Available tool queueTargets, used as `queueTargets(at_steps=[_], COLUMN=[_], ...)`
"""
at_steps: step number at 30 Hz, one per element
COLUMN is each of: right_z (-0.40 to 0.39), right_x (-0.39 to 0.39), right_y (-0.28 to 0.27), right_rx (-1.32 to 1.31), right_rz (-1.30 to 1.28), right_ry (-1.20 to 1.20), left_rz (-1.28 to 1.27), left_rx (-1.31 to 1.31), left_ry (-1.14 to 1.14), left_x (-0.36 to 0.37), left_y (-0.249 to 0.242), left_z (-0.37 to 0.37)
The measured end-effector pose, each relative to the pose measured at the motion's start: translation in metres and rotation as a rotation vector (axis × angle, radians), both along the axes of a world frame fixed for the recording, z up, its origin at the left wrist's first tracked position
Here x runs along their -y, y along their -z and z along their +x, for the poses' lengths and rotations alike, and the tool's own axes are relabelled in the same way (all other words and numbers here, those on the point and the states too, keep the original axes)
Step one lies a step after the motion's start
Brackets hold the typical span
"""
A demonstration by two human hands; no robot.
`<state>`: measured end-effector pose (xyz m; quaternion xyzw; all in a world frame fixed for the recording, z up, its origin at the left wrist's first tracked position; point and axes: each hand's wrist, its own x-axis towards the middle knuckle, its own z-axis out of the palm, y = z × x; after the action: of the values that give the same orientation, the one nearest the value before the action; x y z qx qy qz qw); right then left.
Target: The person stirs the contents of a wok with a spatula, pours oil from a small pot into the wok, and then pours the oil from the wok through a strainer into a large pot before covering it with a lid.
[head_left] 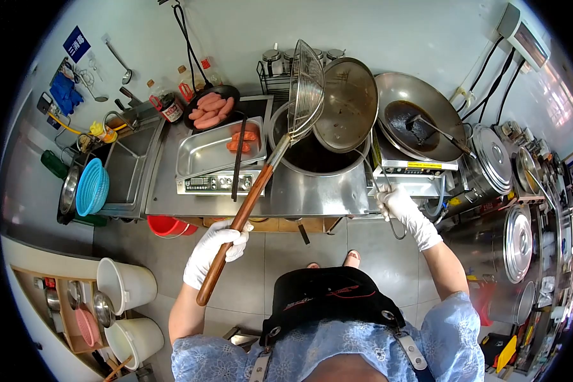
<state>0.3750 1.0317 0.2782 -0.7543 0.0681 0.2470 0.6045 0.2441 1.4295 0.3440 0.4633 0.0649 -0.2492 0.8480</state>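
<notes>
My left hand [218, 249], in a white glove, is closed around the long wooden handle of a wire strainer [307, 89]. Its mesh basket is raised above a deep pot [318, 170] of dark liquid. In my right hand [398, 205], also gloved, is the looped metal handle of a round, shallow metal skimmer [345, 105]. That skimmer is tilted up over the pot's back right, beside the wire basket. Long dark chopsticks [239, 159] lie across a steel tray [200, 153] holding a few reddish sausage pieces [242, 141].
A black pan [192, 122] of pale sausages [209, 112] sits behind the tray. To the right, a wok [395, 86] holds dark liquid and a long-handled turner [436, 130]. A sink [130, 169] is at left; lidded pots [490, 159] stand at right.
</notes>
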Motion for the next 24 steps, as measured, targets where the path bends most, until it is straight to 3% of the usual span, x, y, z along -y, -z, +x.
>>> queueTargets(at_steps=[14, 24], right_z=[-0.002, 0.002], right_x=[0.008, 0.023], right_y=[-0.002, -0.031], right_rx=[-0.016, 0.014], right_rz=[0.012, -0.035], right_ry=[0.020, 0.007], left_rz=[0.087, 0.458], left_rx=[-0.025, -0.019], left_ry=[-0.020, 0.066], left_x=[-0.003, -0.015], left_y=[-0.006, -0.008], left_z=[-0.007, -0.033])
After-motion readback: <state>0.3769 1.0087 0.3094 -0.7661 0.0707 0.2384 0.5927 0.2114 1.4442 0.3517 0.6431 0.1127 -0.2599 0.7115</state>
